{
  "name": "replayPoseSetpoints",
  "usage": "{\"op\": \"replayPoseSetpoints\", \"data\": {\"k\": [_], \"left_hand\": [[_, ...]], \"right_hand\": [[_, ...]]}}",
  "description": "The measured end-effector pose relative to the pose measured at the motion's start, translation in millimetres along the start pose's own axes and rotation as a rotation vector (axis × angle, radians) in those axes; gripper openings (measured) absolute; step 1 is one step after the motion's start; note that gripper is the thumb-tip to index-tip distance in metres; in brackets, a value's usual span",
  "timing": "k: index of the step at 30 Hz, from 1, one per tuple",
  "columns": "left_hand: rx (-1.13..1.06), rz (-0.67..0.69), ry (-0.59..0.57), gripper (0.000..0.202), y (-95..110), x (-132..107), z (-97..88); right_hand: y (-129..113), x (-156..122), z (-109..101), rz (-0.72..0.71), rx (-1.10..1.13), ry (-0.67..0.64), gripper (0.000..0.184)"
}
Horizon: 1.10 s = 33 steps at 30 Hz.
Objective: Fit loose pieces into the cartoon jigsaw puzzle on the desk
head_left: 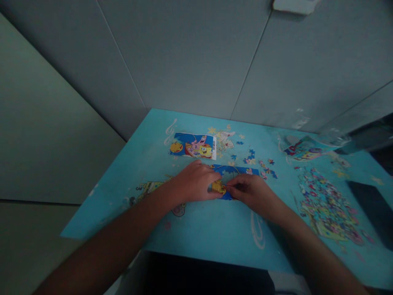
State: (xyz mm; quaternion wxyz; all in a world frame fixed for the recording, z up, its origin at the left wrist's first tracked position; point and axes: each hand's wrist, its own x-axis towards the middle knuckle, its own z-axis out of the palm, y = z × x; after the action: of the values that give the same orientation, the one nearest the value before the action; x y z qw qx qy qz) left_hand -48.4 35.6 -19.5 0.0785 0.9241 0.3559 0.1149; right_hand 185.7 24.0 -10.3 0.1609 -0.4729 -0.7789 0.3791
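A partly assembled jigsaw puzzle (pixel 231 169) with a blue border and a yellow figure lies flat on the table between my hands. My left hand (pixel 198 182) rests over its left end, thumb and forefinger apart on either side of the yellow part. From the right, my right hand (pixel 250 190) pinches a small puzzle piece (pixel 226 187) at the puzzle's middle; the fingers mostly hide it. Just beyond my left hand lies a blue cartoon picture (pixel 195 145) with a white strip along its right side.
Loose blue pieces (pixel 250 157) are scattered behind and right of the puzzle. A large pile of mixed pieces (pixel 327 200) spreads on the right, beside a dark flat object (pixel 371 209). Behind it lies a clear plastic bag with a printed label (pixel 307 148). A grey wall (pixel 190 61) borders the turquoise table (pixel 196 233).
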Motion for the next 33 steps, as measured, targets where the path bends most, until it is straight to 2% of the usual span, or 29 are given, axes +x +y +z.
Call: {"op": "replayPoseSetpoints", "data": {"k": [14,22,25,29,33], "left_hand": [[0.001,-0.015,-0.003,0.046,0.7,0.4,0.4],[-0.014,-0.007,-0.004,0.045,0.5,0.1,-0.1],[-0.014,-0.002,-0.003,0.045,0.1,-0.6,0.7],[-0.025,-0.014,-0.007,0.046,0.3,-1.0,1.0],[-0.025,-0.008,-0.017,0.047,0.5,-0.4,0.1]], "right_hand": [[-1.6,0.6,-1.9,-0.088,-0.230,0.098,0.010],[-2.7,-0.8,-0.2,-0.073,-0.345,0.123,0.009],[-5.1,-1.7,0.4,-0.092,-0.345,0.118,0.013],[-6.0,-1.7,1.3,-0.147,-0.346,0.099,0.008],[-3.0,-1.4,1.4,-0.176,-0.351,0.068,0.014]]}}
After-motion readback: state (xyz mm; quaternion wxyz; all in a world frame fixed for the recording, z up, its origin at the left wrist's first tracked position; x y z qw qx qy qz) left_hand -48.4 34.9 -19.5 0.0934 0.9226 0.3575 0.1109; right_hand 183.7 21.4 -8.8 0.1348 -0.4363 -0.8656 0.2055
